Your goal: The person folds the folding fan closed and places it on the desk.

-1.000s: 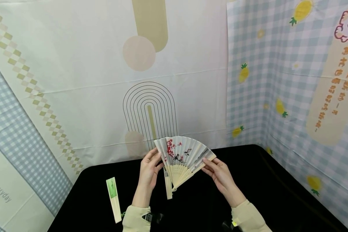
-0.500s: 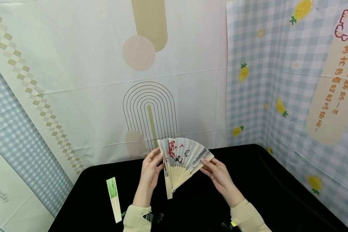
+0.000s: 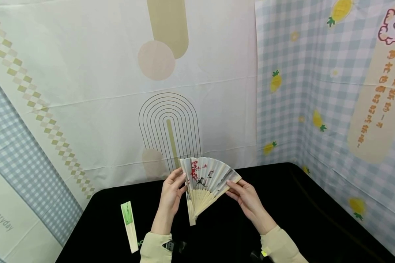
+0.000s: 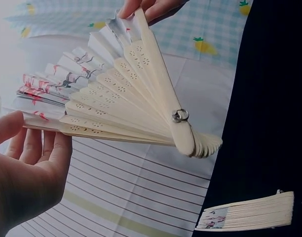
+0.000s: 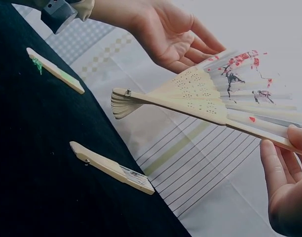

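Observation:
A folding fan (image 3: 205, 177) with pale ribs and white pleats is spread partway between my hands, held up above the table. Red blossoms and dark birds decorate its pleats. My left hand (image 3: 172, 191) pinches the outer edge on the left, thumb in front. On the opposite edge, my right hand (image 3: 248, 201) pinches the guard near its outer end. A metal ring (image 4: 179, 116) sits at the pivot in the left wrist view. Behind and below lies a folded fan (image 5: 114, 168) with a dark-patterned end, partly hidden by the held fan in the head view.
A second folded fan (image 3: 129, 226), with a green end and a green cord, lies on the black tabletop (image 3: 102, 212) left of my left forearm. A white printed curtain (image 3: 95, 138) hangs behind the table, and a blue checked cloth (image 3: 283, 120) hangs at the right.
The spread fan has narrowed slightly, its two edges drawn closer together. My right hand has moved a little to the left; the folded fans have stayed in place.

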{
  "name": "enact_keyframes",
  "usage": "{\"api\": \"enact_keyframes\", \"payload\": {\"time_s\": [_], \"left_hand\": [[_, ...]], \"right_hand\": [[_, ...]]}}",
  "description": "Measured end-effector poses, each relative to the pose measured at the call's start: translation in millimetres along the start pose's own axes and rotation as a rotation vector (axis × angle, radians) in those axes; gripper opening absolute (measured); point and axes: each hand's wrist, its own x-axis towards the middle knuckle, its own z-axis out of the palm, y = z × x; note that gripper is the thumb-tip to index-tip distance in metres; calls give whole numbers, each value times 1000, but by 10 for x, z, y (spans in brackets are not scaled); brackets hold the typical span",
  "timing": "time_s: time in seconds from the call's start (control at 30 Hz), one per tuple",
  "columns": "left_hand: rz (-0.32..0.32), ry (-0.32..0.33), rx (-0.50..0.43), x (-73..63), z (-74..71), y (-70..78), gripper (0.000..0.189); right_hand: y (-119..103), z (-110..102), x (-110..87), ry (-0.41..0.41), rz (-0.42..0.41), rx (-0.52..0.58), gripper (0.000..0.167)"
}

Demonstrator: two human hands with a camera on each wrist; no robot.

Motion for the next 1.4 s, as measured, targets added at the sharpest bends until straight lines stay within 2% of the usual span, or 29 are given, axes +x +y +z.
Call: {"api": "enact_keyframes", "payload": {"time_s": [0.17, 0.6, 0.87, 1.2, 1.4], "left_hand": [[-10, -15, 9, -6, 13, -7, 30], [-4, -58, 31, -28, 24, -11, 32], [-60, -82, 44, -28, 9, -12, 42], [-51, -94, 72, -39, 9, -30, 43], [-65, -109, 82, -31, 21, -60, 42]], "right_hand": [[4, 16, -6, -15, 1, -2, 27], [25, 53, -6, -14, 5, -16, 36], [57, 86, -14, -11, 6, -12, 30], [85, 112, -12, -17, 8, -15, 28], [93, 143, -10, -31, 13, -5, 20]]}}
